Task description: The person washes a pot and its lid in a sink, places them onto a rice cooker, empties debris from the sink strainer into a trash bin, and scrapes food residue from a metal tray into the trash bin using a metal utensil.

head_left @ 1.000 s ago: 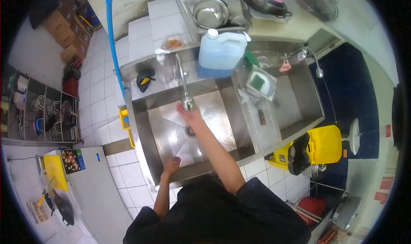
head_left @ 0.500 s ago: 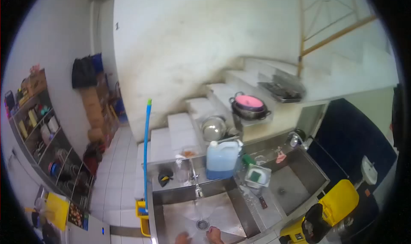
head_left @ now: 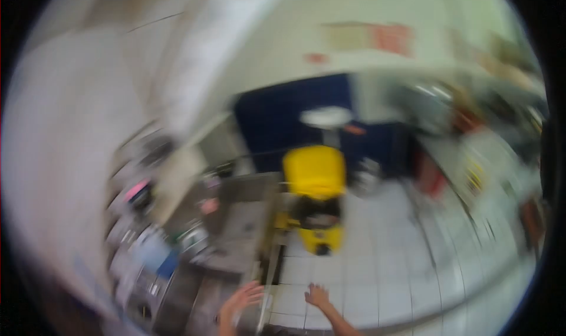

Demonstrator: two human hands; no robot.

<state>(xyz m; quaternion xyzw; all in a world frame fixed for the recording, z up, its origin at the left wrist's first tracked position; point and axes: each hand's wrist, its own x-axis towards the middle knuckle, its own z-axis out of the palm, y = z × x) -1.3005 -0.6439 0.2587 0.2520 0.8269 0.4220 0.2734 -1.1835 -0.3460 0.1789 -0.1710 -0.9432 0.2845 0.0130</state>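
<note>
My left hand point(head_left: 243, 297) is in the air at the front edge of the steel double sink point(head_left: 266, 218), its fingers apart and nothing in it. To its right, my right hand point(head_left: 318, 294) hangs over the white tiled floor point(head_left: 365, 265). Its fingers are spread and it holds nothing. Ahead of both hands stands a yellow bin point(head_left: 315, 171) with its lid raised and a dark liner inside. Motion smears much of the view.
A jug of blue liquid point(head_left: 156, 250) and a small metal container point(head_left: 193, 238) sit along the sink's back ledge. A white washbasin point(head_left: 326, 117) is in front of a navy panel point(head_left: 271, 117). On the right runs a counter point(head_left: 439, 156) with blurred items.
My view has swung right, from the sink and stairs to the yellow bin and floor. Both hands have left the sink basin, and their fingers are now spread.
</note>
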